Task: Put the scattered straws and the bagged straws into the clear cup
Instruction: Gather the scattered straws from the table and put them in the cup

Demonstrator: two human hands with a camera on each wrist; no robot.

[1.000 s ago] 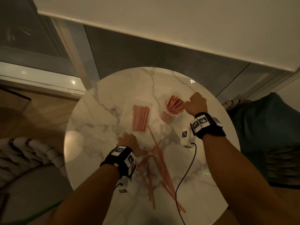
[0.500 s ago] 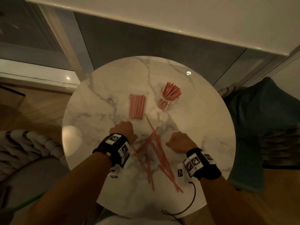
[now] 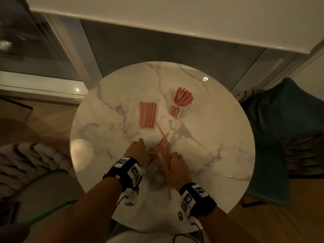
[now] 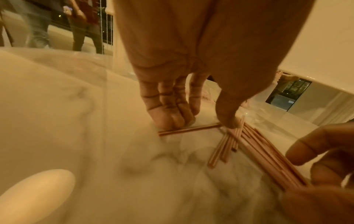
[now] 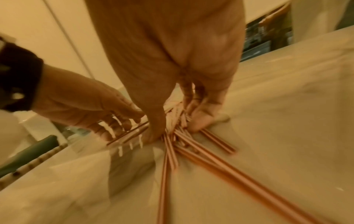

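While both hands work close together over the near part of the round marble surface (image 3: 219, 155), the loose straws (image 3: 164, 148) lie fanned and crossed between them, which looks like the reason the two hands come at the pile from either side: raking in from both flanks would gather the scatter into one bundle. Fingertips down, the left hand (image 3: 137, 151) has its fingers (image 4: 168, 115) pressed together and nearly straight against the marble, with the thumb touching the end of a stray straw (image 4: 189, 129) that lies crosswise just in front of it; it is pushing rather than holding, and nothing is curled in its palm. Just to that hand's right, the right hand (image 3: 175, 165) straddles the thickest part of the pile, thumb on one side and fingers on the other, so the straws run between them and out under the wrist toward the person; the wrist view is blurred, so whether the grip has closed firmly cannot be told, but the digits bracket the bundle as in a pinch. Well beyond both hands, toward the far side, the bagged straws (image 3: 147, 114) lie flat and untouched in their clear packet, and to the right of that packet stands the clear cup (image 3: 177, 109), already bristling with upright straws. Judging by this, the scattered lot is partly done and the bag comes afterward.
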